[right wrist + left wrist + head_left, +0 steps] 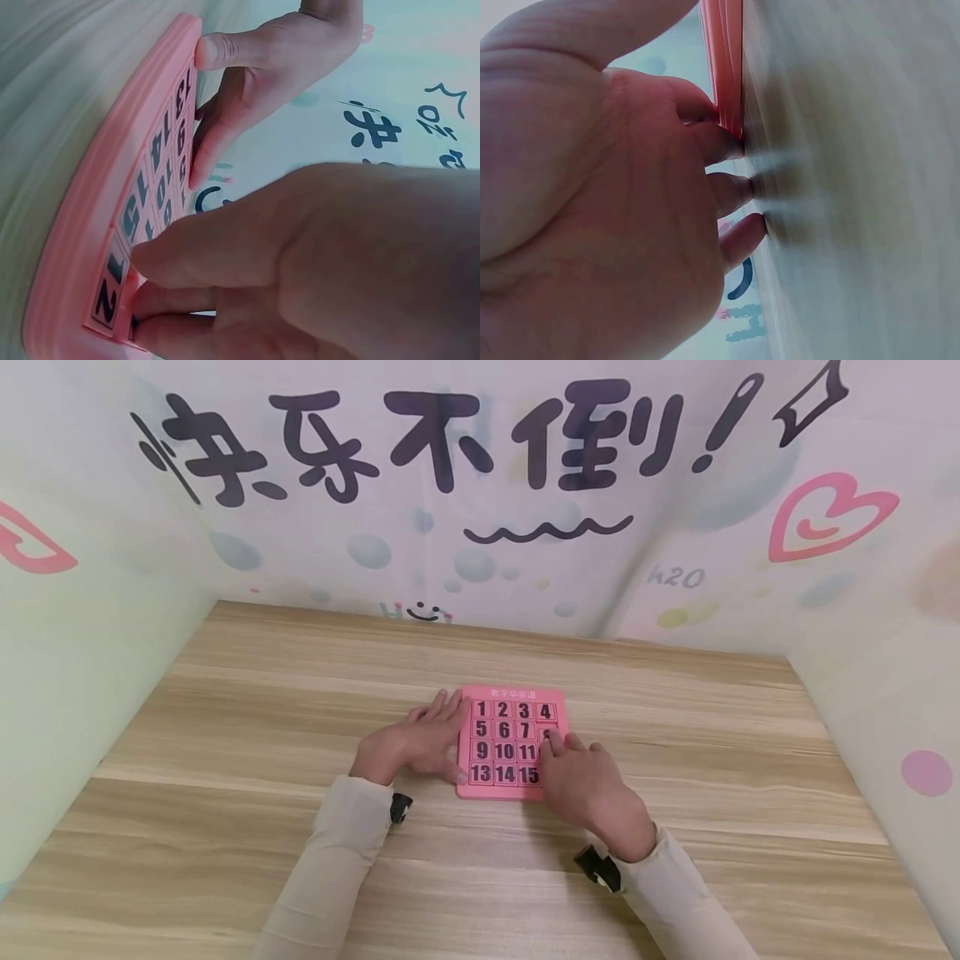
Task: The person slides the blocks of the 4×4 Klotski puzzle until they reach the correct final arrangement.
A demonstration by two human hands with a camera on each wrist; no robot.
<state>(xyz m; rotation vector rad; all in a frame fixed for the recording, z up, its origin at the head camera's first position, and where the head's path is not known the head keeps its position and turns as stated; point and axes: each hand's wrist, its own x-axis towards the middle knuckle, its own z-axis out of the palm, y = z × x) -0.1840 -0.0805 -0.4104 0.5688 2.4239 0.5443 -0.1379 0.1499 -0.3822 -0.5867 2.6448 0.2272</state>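
A pink sliding number puzzle (504, 792) lies flat on the wooden table, numbered tiles in its frame. Along its left edge rests my left hand (427, 739), fingers spread, the thumb by the lower left corner. In the left wrist view the fingertips of that left hand (637, 202) meet the puzzle's side (726, 67) and the tabletop. My right hand (588, 781) reaches over the right column, its fingertips on the 8 tile (547, 734). The 12 tile (110, 283) sits in the corner beside 15 in the right wrist view; fingers partly hide the tiles above it.
The wood-grain tabletop (225, 793) extends around the puzzle. A printed backdrop (300, 543) with large dark characters rises behind the table, and pale side walls stand left and right. A dark wrist device (598, 868) sits at the right cuff.
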